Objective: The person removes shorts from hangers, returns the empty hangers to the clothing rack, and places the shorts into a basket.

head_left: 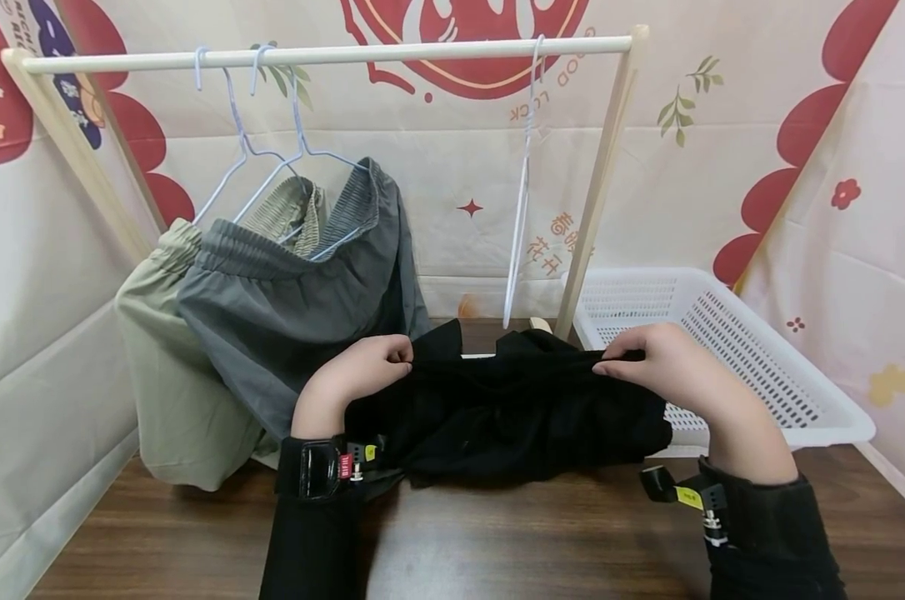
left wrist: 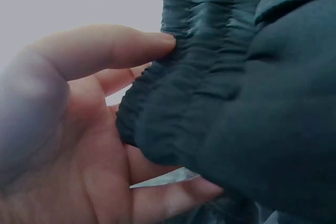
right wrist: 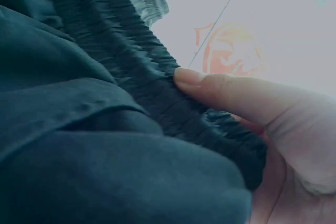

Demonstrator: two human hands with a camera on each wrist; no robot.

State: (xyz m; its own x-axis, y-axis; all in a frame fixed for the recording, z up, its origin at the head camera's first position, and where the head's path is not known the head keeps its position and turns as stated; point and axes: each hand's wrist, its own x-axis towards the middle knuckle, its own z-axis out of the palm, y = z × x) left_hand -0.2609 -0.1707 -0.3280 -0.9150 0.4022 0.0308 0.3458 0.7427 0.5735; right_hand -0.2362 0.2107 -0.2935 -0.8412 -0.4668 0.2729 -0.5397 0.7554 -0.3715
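A pair of black shorts [head_left: 512, 417] with a gathered elastic waistband [left wrist: 210, 40] is stretched sideways between both hands, above the table. At the waistband's left end, my left hand [head_left: 358, 371] pinches the fabric between thumb and fingers. My right hand [head_left: 666, 367] pinches the opposite end; in the right wrist view its thumb presses on the ribbed band [right wrist: 152, 72]. The lower part of the shorts hangs bunched and folded. To the left, grey shorts [head_left: 287, 300] and light green shorts [head_left: 175, 375] hang on blue hangers [head_left: 300, 125].
A wooden rack's rail [head_left: 422, 52] spans the back. One bare hanger [head_left: 523, 192] hangs near its right end, edge-on. A white perforated basket [head_left: 760, 358] stands behind the right hand. The brown table [head_left: 527, 533] lies below, with a printed cloth [head_left: 452, 167] behind.
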